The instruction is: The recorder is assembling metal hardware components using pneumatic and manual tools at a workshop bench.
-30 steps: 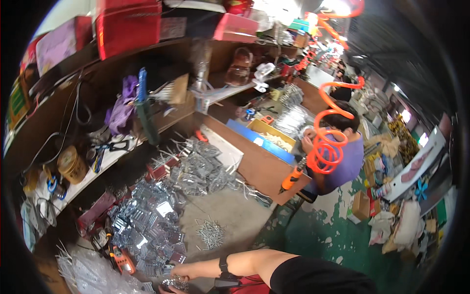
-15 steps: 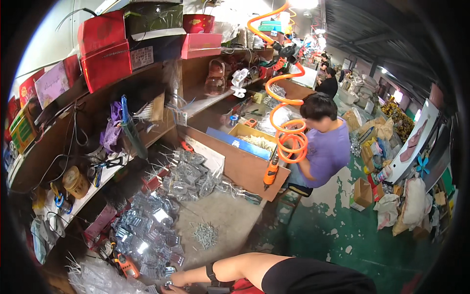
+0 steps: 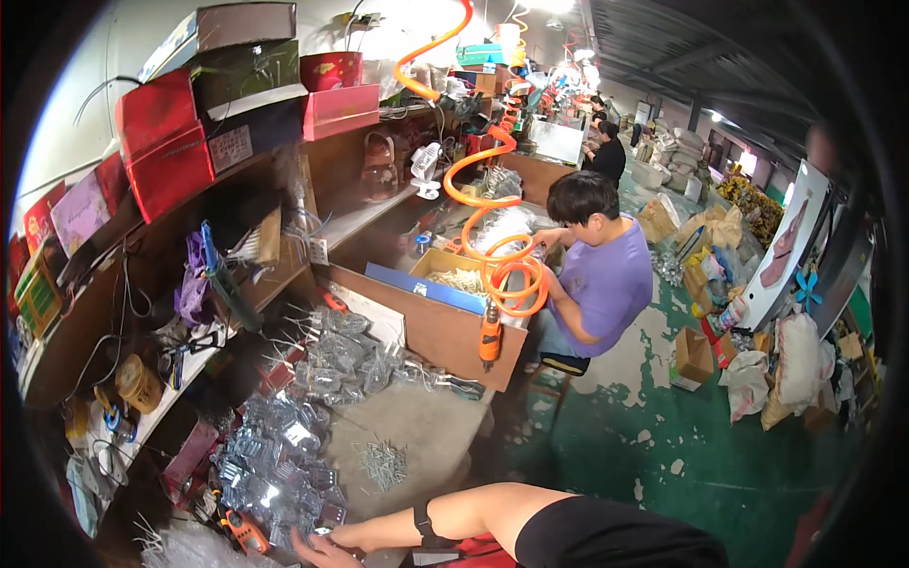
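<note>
My right hand (image 3: 347, 537) comes in from the lower right on a bare forearm with a black wristband (image 3: 423, 523). Its fingers are bunched near a small shiny piece that I cannot make out. Just below, partly cut off by the lower edge, my left hand (image 3: 325, 553) has its fingers apart. Both hands meet at the near end of a pile of clear plastic parts (image 3: 279, 454) with metal bits. An orange-and-dark device (image 3: 246, 532), perhaps a meter, lies to the left of them.
Small metal pins (image 3: 383, 465) lie heaped on the bench. Beyond are bagged parts with wires (image 3: 346, 355), a wooden divider (image 3: 445, 346) and an orange power screwdriver (image 3: 490, 336) under a coiled orange hose (image 3: 473, 175). A co-worker in purple (image 3: 606, 279) sits farther along. A shelf (image 3: 151, 412) runs along the left.
The view has shifted, so the bench sits slightly more to the left. My left hand shows more, its fingers spread out toward the plastic pile. The co-worker's head has lifted and turned.
</note>
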`<control>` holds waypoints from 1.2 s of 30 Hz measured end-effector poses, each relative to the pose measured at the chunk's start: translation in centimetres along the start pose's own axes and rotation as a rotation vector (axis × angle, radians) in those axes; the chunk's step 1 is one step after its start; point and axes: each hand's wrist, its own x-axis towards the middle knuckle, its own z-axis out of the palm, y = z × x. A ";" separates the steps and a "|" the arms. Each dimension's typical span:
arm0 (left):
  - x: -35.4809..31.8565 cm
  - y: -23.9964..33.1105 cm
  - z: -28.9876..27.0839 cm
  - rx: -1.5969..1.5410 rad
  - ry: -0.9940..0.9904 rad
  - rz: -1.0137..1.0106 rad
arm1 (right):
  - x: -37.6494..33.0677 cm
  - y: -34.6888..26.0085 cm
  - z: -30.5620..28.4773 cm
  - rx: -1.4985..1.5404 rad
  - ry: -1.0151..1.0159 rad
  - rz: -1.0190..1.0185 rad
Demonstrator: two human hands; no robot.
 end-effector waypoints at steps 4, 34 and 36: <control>0.6 7.1 -0.7 -0.027 -0.179 0.045 | -0.6 -0.9 -1.1 0.203 0.104 -0.071; 12.7 24.4 5.4 -0.613 -0.638 -0.005 | -11.6 0.9 -24.5 0.126 0.279 -0.094; 17.9 22.2 2.0 -0.428 -0.487 0.143 | -12.7 2.0 -25.5 0.043 0.204 -0.067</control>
